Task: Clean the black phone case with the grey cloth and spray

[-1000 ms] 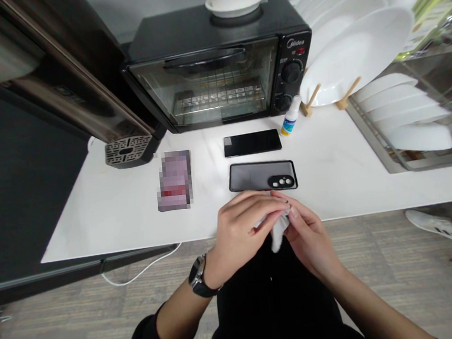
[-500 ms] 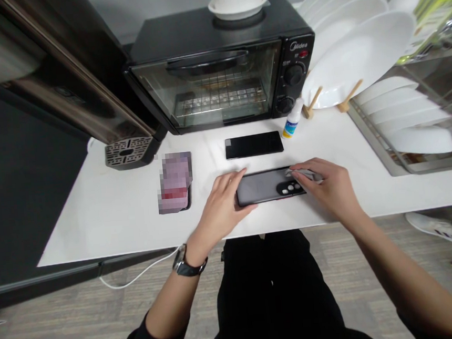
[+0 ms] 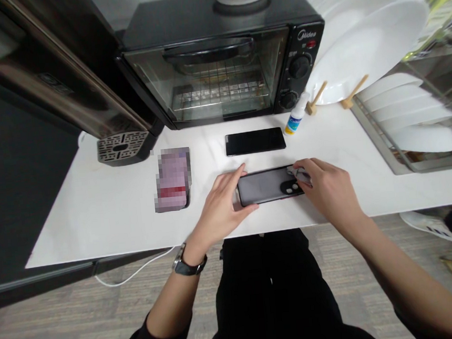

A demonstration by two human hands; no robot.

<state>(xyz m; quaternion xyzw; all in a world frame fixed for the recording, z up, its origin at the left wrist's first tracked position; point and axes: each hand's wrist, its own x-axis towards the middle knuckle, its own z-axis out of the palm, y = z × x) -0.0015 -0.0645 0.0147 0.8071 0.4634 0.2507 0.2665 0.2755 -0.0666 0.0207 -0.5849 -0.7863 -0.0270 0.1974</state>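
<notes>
A phone case (image 3: 265, 185) with a smoky grey back and black rim lies back up on the counter, with white showing in its camera holes. My left hand (image 3: 221, 204) grips its left end, thumb on the near edge and fingers on the far one. In my right hand (image 3: 330, 189) a small crumpled grey cloth (image 3: 301, 174) is pinched against the case's right end, beside the camera cutout, partly covering it. Just beyond the case lies a black phone (image 3: 255, 141), screen up. A small spray bottle (image 3: 295, 120) with a blue and yellow label stands right of that phone.
Another phone (image 3: 172, 179), its screen pixelated, lies on the white counter (image 3: 107, 217) to the left. Behind stand a black toaster oven (image 3: 218, 80) and a dispenser with a drip tray (image 3: 123, 147). White plates (image 3: 369, 46) and a dish rack (image 3: 384, 150) occupy the right.
My right hand has shifted slightly and turned over the camera end, with the cloth bunched under its fingers. My left hand keeps its hold. The view has tilted down a little.
</notes>
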